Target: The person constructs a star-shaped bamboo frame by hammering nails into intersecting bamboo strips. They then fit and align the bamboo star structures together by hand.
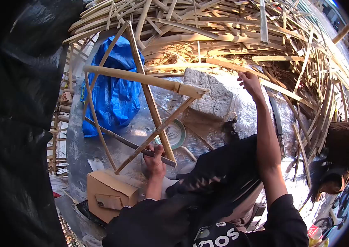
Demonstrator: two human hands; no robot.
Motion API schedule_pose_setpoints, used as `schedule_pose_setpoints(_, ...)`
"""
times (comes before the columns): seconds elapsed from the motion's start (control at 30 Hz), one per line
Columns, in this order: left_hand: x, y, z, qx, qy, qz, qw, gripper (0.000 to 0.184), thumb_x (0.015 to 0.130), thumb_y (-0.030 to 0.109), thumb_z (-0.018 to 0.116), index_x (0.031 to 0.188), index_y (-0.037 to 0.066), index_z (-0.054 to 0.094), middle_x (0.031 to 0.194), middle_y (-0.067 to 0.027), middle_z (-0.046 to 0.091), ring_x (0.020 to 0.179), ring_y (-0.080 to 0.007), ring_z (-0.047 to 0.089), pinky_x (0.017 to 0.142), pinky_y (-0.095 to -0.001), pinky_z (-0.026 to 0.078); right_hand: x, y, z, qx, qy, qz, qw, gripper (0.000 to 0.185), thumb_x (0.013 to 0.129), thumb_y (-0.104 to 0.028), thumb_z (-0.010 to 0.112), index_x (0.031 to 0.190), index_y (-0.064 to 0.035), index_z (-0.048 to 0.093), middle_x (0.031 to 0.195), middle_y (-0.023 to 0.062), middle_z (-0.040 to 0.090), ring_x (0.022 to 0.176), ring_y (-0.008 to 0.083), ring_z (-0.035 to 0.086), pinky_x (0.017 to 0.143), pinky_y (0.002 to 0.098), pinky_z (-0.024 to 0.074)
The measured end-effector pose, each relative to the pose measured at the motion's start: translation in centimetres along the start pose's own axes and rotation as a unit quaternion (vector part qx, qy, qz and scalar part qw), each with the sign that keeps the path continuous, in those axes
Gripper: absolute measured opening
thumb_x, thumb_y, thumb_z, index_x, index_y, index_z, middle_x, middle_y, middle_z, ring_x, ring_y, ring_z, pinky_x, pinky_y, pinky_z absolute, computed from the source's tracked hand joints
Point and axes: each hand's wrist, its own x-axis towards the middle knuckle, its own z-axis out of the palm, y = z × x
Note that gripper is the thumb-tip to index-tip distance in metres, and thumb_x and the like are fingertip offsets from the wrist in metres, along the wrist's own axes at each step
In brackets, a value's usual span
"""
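Note:
My left hand [155, 160] is wrapped round a dark bamboo strip near the lower corner of a bamboo frame [153, 111]. A thick bamboo pole [141, 79] forms the frame's upper side, with thinner strips crossing below and behind it. My right hand [249, 83] is raised at the right, its fingers curled near a long split bamboo strip [281, 88]; whether it touches the strip or pinches something small, I cannot make out. Between the pole's end and my right hand lies a rough grey stone block [207, 93]. Behind the frame sits a green-rimmed round object [182, 140].
A large heap of split bamboo strips [232, 29] spans the back and right. A blue plastic sheet [119, 94] lies behind the frame. At the lower left stands a cardboard box [108, 193] with a phone [109, 201]. Dark sheeting [18, 123] hangs at the left.

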Motion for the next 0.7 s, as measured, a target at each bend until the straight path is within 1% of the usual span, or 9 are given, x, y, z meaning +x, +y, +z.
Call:
schedule_pose_setpoints(0.1,0.1,-0.1,0.4,0.058,0.031,0.03,0.997,0.039,0.085,0.005,0.08,0.089,0.017,0.042,0.081,0.0028,0.057,0.071,-0.0083,0.057,0.066,-0.0252,0.045,1.8,-1.3,2.3,0.001,0.067,-0.06,0.996,0.036,0.097,-0.032,0.061,0.111,0.0014,0.066,0.096,0.0128,0.074,0.081,0.0212,0.069,0.077,0.0353,0.0536)
schedule_pose_setpoints(0.2,0.4,-0.4,-0.1,0.062,0.037,0.028,0.997,0.039,0.086,0.006,0.08,0.089,0.016,0.042,0.082,0.0012,0.06,0.073,-0.0092,0.059,0.066,-0.0266,0.046,6.7,-2.7,4.7,-0.081,0.117,-0.216,0.966,0.027,0.095,-0.022,0.062,0.111,-0.0008,0.065,0.098,0.0179,0.071,0.092,0.0306,0.069,0.083,0.0416,0.0534)
schedule_pose_setpoints(0.23,0.4,-0.3,0.0,0.066,0.046,0.03,0.996,0.039,0.086,0.006,0.079,0.089,0.015,0.042,0.082,0.001,0.06,0.073,-0.0095,0.059,0.066,-0.0268,0.046,9.3,-2.7,5.1,-0.14,0.127,-0.258,0.948,0.032,0.092,-0.021,0.065,0.118,-0.0027,0.062,0.113,0.0201,0.068,0.106,0.035,0.064,0.091,0.0442,0.0504)
schedule_pose_setpoints(0.3,0.3,0.3,0.2,0.074,0.054,0.017,0.996,0.037,0.087,0.007,0.078,0.09,0.016,0.043,0.08,0.0017,0.059,0.073,-0.0095,0.059,0.067,-0.0274,0.046,12.3,-4.1,5.7,-0.301,0.236,-0.352,0.854,0.049,0.09,-0.023,0.069,0.133,-0.0059,0.053,0.132,0.0195,0.058,0.122,0.0363,0.054,0.098,0.0481,0.0462)
schedule_pose_setpoints(0.37,0.4,0.8,0.7,0.064,0.116,-0.055,0.99,0.034,0.088,0.009,0.078,0.091,0.016,0.044,0.078,0.0022,0.058,0.072,-0.0099,0.059,0.065,-0.0286,0.044,13.9,-5.3,5.7,-0.362,0.245,-0.352,0.828,0.064,0.089,-0.024,0.071,0.144,-0.0083,0.043,0.144,0.0163,0.048,0.132,0.0344,0.045,0.099,0.0518,0.0437)
schedule_pose_setpoints(0.4,0.4,1.1,0.6,0.073,0.12,-0.073,0.987,0.033,0.088,0.011,0.078,0.092,0.016,0.045,0.078,0.0025,0.057,0.069,-0.0106,0.058,0.065,-0.0294,0.043,16.6,-3.6,5.7,-0.425,0.212,-0.306,0.825,0.073,0.088,-0.028,0.073,0.148,-0.0093,0.037,0.146,0.0131,0.045,0.134,0.0318,0.042,0.098,0.0532,0.0436)
schedule_pose_setpoints(0.53,0.4,1.2,0.1,0.11,0.146,-0.071,0.981,0.033,0.087,0.011,0.078,0.091,0.016,0.046,0.077,0.0027,0.055,0.062,-0.0111,0.057,0.059,-0.0302,0.042,20.1,-3.8,5.4,-0.473,0.227,-0.277,0.805,0.042,0.094,-0.018,0.057,0.134,-0.0082,0.051,0.127,0.0117,0.054,0.122,0.0315,0.05,0.101,0.0538,0.0427)
schedule_pose_setpoints(0.63,0.2,1.0,-0.3,0.094,0.14,-0.066,0.984,0.033,0.087,0.011,0.079,0.091,0.017,0.046,0.075,0.0038,0.052,0.062,-0.0107,0.057,0.055,-0.0292,0.041,19.4,-5.8,3.9,-0.515,0.141,-0.274,0.8,0.04,0.091,-0.015,0.06,0.13,-0.0092,0.056,0.134,0.014,0.054,0.13,0.0351,0.045,0.103,0.0543,0.0393)
schedule_pose_setpoints(0.7,0.3,1.0,-0.7,0.081,0.14,-0.071,0.984,0.029,0.09,0.012,0.075,0.094,0.017,0.048,0.078,0.0046,0.052,0.065,-0.0085,0.056,0.055,-0.0248,0.041,19.7,-5.1,4.0,-0.509,0.155,-0.312,0.787,0.038,0.093,-0.015,0.056,0.131,-0.0096,0.057,0.145,0.0136,0.048,0.137,0.0382,0.04,0.111,0.0572,0.0337)
